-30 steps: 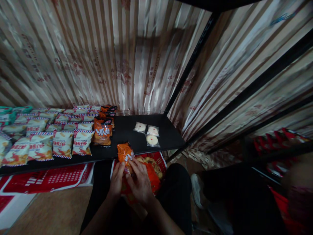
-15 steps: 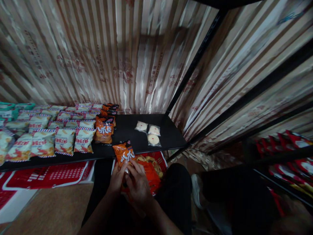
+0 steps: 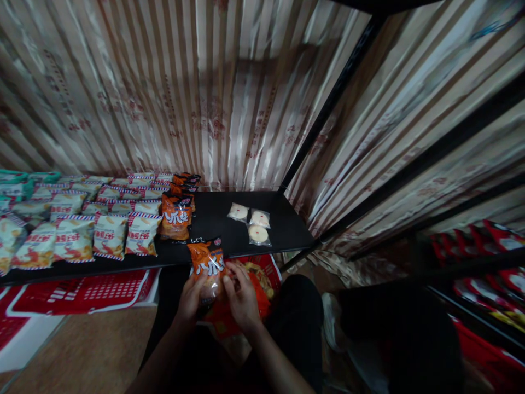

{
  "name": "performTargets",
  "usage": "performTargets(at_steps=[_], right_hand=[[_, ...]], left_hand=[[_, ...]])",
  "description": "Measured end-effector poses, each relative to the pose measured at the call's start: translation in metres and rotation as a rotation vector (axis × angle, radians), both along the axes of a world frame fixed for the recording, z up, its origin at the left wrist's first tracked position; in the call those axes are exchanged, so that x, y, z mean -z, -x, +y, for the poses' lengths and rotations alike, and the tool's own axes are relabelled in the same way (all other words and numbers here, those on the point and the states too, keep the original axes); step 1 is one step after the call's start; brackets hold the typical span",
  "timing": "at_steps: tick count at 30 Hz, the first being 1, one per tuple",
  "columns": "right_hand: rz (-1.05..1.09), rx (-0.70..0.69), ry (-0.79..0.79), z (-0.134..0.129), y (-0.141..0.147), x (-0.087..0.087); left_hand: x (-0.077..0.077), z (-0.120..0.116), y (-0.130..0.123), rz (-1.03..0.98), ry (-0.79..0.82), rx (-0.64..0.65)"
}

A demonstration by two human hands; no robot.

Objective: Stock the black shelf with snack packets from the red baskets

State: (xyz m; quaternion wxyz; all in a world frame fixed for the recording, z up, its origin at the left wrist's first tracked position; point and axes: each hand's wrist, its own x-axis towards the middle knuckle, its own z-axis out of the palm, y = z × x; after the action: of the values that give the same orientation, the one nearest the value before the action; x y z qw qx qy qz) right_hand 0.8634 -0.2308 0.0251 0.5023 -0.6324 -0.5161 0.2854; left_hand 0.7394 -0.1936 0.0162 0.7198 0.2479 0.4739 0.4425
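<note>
An orange snack bag (image 3: 210, 268) with white lettering is held upright between my two hands, just in front of the shelf edge. My left hand (image 3: 191, 295) grips its left side, fingers closed behind it. On the opposite side my right hand (image 3: 241, 293) has its thumb and fingers on the bag's edge. Below and behind the hands lies a larger orange-red package (image 3: 256, 287) in a red basket (image 3: 274, 268). Similar orange bags (image 3: 176, 217) stand in a row on the black shelf (image 3: 213, 216).
Rows of white snack bags (image 3: 109, 235) fill the shelf's left part, with green bags (image 3: 16, 189) beyond. Three small clear packets (image 3: 259, 234) with round pale contents lie to the right. Black posts (image 3: 328, 109) frame the shelf. Another person's shoe (image 3: 331, 323) shows at right.
My hands have moved apart to the bag's two sides, uncovering more of its front. The right hand has shifted right. The bag sits slightly lower and more upright.
</note>
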Motion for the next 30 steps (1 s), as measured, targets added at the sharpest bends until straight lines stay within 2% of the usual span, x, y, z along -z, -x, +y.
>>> performTargets(at_steps=[5, 9, 12, 18, 24, 30], right_hand=[[0.299, -0.031, 0.117, 0.012, -0.007, 0.005], [0.489, -0.041, 0.191, 0.018, -0.008, -0.004], [0.573, -0.049, 0.196, 0.023, -0.009, -0.011], [0.701, 0.073, 0.220, 0.032, -0.007, -0.016], [0.773, 0.145, 0.266, 0.037, 0.003, -0.020], [0.795, 0.218, 0.244, 0.042, 0.012, -0.013]], left_hand=[[0.000, -0.002, 0.006, -0.073, 0.020, 0.083], [-0.002, -0.004, 0.010, -0.073, 0.017, 0.169], [-0.009, -0.009, 0.012, -0.088, -0.001, 0.209], [-0.021, -0.015, 0.022, -0.071, -0.035, 0.306], [-0.013, -0.015, 0.033, -0.144, -0.082, 0.427], [-0.003, -0.014, 0.041, -0.034, -0.107, 0.372]])
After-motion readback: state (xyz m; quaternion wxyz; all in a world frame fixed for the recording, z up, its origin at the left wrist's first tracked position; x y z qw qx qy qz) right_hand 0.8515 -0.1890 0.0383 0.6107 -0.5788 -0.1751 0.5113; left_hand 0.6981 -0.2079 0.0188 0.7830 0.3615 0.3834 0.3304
